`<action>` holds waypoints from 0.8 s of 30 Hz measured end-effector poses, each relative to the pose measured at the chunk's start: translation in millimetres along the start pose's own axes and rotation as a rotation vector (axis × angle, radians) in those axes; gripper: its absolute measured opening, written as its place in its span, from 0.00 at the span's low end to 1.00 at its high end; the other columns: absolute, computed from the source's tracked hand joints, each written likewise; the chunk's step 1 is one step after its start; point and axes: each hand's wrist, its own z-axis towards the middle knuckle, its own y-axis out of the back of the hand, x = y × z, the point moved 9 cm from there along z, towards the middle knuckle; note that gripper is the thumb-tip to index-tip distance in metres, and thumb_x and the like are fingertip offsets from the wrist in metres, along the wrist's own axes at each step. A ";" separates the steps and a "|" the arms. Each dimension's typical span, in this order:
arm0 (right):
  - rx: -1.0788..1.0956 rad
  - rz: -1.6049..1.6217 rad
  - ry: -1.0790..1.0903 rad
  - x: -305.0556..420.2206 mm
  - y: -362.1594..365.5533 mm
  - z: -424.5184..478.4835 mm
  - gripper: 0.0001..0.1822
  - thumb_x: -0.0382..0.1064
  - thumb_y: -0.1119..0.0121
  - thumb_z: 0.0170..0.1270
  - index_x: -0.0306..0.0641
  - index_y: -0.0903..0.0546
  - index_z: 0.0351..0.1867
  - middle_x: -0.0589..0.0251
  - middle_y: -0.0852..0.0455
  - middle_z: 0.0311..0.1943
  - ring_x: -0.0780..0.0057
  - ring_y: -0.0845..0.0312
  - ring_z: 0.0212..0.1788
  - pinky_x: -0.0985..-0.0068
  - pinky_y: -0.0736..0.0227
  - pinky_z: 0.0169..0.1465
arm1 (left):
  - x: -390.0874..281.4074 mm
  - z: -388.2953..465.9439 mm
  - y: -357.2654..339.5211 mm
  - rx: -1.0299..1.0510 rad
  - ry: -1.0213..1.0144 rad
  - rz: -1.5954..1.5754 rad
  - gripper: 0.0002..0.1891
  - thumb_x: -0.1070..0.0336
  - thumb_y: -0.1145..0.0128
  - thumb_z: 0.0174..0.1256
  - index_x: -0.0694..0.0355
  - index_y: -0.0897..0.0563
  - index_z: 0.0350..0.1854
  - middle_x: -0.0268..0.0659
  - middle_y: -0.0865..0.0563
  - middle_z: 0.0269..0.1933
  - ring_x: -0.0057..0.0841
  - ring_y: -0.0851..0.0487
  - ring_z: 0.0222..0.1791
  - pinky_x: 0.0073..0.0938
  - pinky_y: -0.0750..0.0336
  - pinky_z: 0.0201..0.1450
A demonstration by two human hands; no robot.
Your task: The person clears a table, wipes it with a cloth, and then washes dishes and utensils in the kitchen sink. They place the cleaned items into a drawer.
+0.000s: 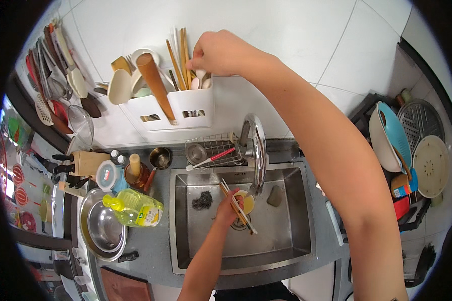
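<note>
Over the stainless steel sink [211, 244], my left hand [229, 207] holds a bundle of chopsticks [245, 220], some wooden and some white. A small yellow bowl [248, 203] lies just behind that hand in the sink. My right hand [207, 56] is raised to the right end of the white wall-mounted utensil holder [196, 99], fingers bent at the tops of pale spoons [196, 82]; whether it grips one cannot be told. More chopsticks [182, 56] stand upright beside its fingertips. In the sink also lie a steel wool scrubber [202, 200] and a greenish-grey sponge [275, 196].
A chrome faucet [261, 150] arches over the sink's back edge, beside a wire rack [211, 145] with a red-handled brush [222, 154]. Left stand a dish soap bottle [139, 210], metal bowls [105, 225] and a knife block [88, 163]. Right are a stacked colander [393, 131] and a jar [401, 188].
</note>
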 end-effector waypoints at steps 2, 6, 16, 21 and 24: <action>0.080 -0.041 -0.028 -10.7 -12.5 -8.2 0.20 0.54 0.42 0.66 0.38 0.13 0.40 0.51 0.14 0.33 0.58 0.18 0.34 0.67 0.24 0.44 | 6.0 5.2 -11.1 0.068 0.044 -0.122 0.15 0.60 0.54 0.76 0.60 0.27 0.59 0.37 0.21 0.35 0.30 0.23 0.31 0.32 0.25 0.37; -0.675 0.290 0.208 -29.0 14.5 -72.9 0.15 0.45 0.45 0.69 0.35 0.16 0.36 0.52 0.16 0.36 0.60 0.20 0.39 0.65 0.24 0.44 | 11.4 23.5 -0.9 0.150 0.067 -0.154 0.14 0.67 0.56 0.76 0.61 0.30 0.60 0.40 0.20 0.43 0.32 0.20 0.39 0.33 0.23 0.43; 0.360 0.718 -0.812 -86.4 -413.0 -391.8 0.21 0.48 0.58 0.75 0.32 0.21 0.39 0.46 0.17 0.29 0.51 0.19 0.36 0.61 0.28 0.43 | 29.0 40.2 15.1 -0.200 -0.193 -0.041 0.10 0.64 0.58 0.78 0.66 0.29 0.46 0.52 0.18 0.48 0.39 0.19 0.53 0.38 0.24 0.61; 0.362 0.603 -0.852 -66.9 -401.6 -401.7 0.21 0.47 0.61 0.75 0.31 0.23 0.35 0.42 0.18 0.25 0.42 0.21 0.32 0.56 0.30 0.39 | 24.3 32.8 31.2 -0.319 -0.289 0.527 0.17 0.54 0.54 0.76 0.66 0.28 0.44 0.46 0.18 0.38 0.35 0.16 0.33 0.34 0.17 0.34; 0.339 0.554 -0.859 -43.4 -398.8 -396.9 0.21 0.46 0.62 0.75 0.31 0.23 0.35 0.39 0.19 0.25 0.38 0.22 0.32 0.53 0.31 0.38 | 13.2 52.4 73.3 -0.454 -0.229 0.496 0.20 0.50 0.52 0.75 0.67 0.27 0.44 0.43 0.19 0.36 0.34 0.17 0.24 0.33 0.20 0.19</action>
